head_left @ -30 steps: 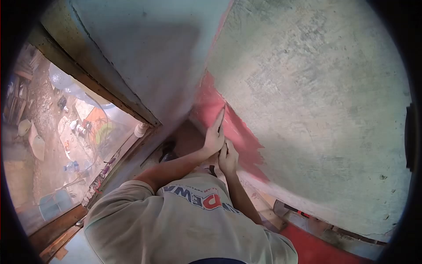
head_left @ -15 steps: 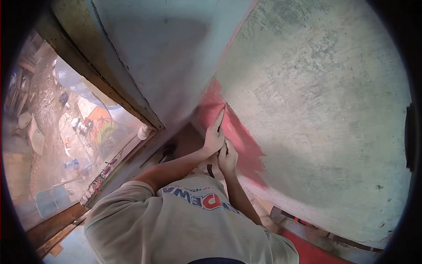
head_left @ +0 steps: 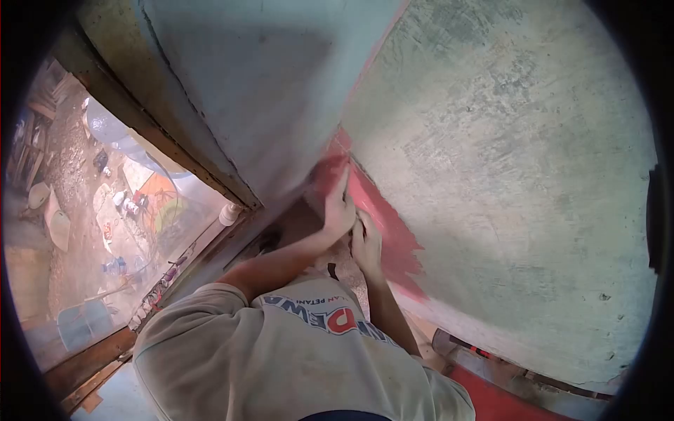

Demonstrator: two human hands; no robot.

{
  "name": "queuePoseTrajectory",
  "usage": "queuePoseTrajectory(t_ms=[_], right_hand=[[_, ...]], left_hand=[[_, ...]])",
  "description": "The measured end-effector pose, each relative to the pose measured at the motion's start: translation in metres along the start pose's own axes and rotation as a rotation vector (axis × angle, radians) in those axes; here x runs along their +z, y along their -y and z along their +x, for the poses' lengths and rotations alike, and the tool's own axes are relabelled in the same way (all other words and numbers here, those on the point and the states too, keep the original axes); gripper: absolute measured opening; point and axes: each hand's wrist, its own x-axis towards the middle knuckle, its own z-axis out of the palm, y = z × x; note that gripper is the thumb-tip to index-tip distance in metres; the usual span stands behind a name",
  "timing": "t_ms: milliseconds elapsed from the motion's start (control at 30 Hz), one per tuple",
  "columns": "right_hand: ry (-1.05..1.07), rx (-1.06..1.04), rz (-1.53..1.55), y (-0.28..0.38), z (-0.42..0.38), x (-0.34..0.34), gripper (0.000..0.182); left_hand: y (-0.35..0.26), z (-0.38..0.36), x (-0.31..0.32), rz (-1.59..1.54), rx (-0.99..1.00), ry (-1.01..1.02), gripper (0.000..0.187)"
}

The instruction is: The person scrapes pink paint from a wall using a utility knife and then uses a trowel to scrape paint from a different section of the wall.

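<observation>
My left hand (head_left: 338,212) is up at the wall corner, its index finger stretched along the red-painted patch (head_left: 379,219). The other fingers are curled, and whatever they hold is hidden. Just below and to the right, my right hand (head_left: 366,243) is closed, nearly touching the left. A small dark shape shows between the hands, too little of it to name. Red paint runs in a ragged-edged band along the foot of the pale green wall (head_left: 519,182), narrowing upward into the corner beside the bluish wall (head_left: 267,91).
At left, a wooden frame (head_left: 165,133) borders an opening onto ground strewn with scattered items. A white knob-like fitting (head_left: 229,214) sits at the frame's lower corner. Cluttered objects (head_left: 484,354) lie along the wall's base at lower right, near a red surface (head_left: 491,393).
Both hands stay close together. The left fingertip has shifted a little left and up over the red paint, toward the corner line. My right hand has barely moved.
</observation>
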Motion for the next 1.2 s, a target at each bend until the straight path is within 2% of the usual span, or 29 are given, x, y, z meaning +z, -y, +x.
queuePoseTrajectory(t_ms=[67, 100, 167, 267, 300, 367, 467, 533, 567, 667, 767, 833, 867, 967, 1033, 1100, 1167, 1200], right_hand=[[0.004, -0.069, -0.014, 0.012, 0.036, 0.013, 0.034], [0.007, -0.031, 0.007, 0.017, 0.037, 0.017, 0.033], [0.014, 0.034, 0.053, 0.027, 0.041, 0.021, 0.032], [-0.024, 0.07, 0.038, 0.017, 0.012, 0.015, 0.032], [-0.046, 0.073, 0.009, 0.017, 0.002, 0.01, 0.032], [-0.033, 0.097, 0.019, 0.018, -0.007, 0.002, 0.032], [-0.004, 0.044, -0.019, 0.025, 0.017, 0.005, 0.031], [-0.019, 0.009, 0.0, 0.028, 0.038, 0.024, 0.03], [-0.02, -0.015, 0.01, 0.028, 0.042, 0.029, 0.03], [-0.029, 0.1, 0.013, 0.027, 0.025, 0.024, 0.031], [-0.033, 0.106, 0.035, 0.025, -0.001, 0.005, 0.032], [-0.025, 0.102, 0.052, 0.026, -0.006, -0.005, 0.031], [-0.03, -0.059, -0.03, 0.022, 0.004, -0.007, 0.032], [0.065, 0.062, -0.066, 0.031, 0.052, 0.012, 0.032], [0.01, 0.011, -0.038, 0.02, 0.046, 0.013, 0.031], [-0.04, -0.011, -0.003, 0.01, 0.028, 0.006, 0.03], [-0.067, -0.033, 0.039, 0.004, 0.012, -0.015, 0.03], [0.015, 0.123, 0.075, 0.021, 0.006, -0.034, 0.029]], left_hand=[[0.026, 0.031, 0.0, -0.075, 0.058, -0.137, 0.069], [0.013, 0.046, -0.014, -0.074, -0.071, -0.089, 0.067], [0.023, 0.046, -0.014, 0.131, 0.051, -0.101, 0.069], [0.012, 0.021, -0.006, 0.072, 0.139, -0.078, 0.073], [-0.002, 0.01, -0.009, 0.184, 0.281, -0.048, 0.077], [0.002, -0.014, 0.001, -0.045, 0.011, 0.102, 0.078], [0.012, 0.021, -0.005, 0.079, 0.033, -0.038, 0.075], [0.0, 0.046, -0.021, 0.043, -0.1, -0.054, 0.072], [0.003, 0.044, -0.021, 0.055, -0.07, -0.051, 0.072], [0.011, 0.037, -0.017, 0.094, 0.115, -0.068, 0.071], [0.005, -0.001, 0.001, -0.08, 0.05, 0.035, 0.07], [0.01, 0.006, 0.005, -0.035, 0.117, -0.028, 0.07], [0.014, 0.001, 0.009, -0.013, 0.133, -0.05, 0.07], [-0.001, 0.045, -0.011, 0.077, -0.027, -0.132, 0.067], [-0.02, 0.042, -0.017, 0.052, -0.239, 0.004, 0.068], [-0.021, 0.026, -0.013, 0.05, -0.239, 0.072, 0.07], [-0.004, 0.002, 0.009, 0.069, -0.014, 0.044, 0.073], [0.0, -0.005, 0.016, 0.069, 0.085, 0.077, 0.074]])
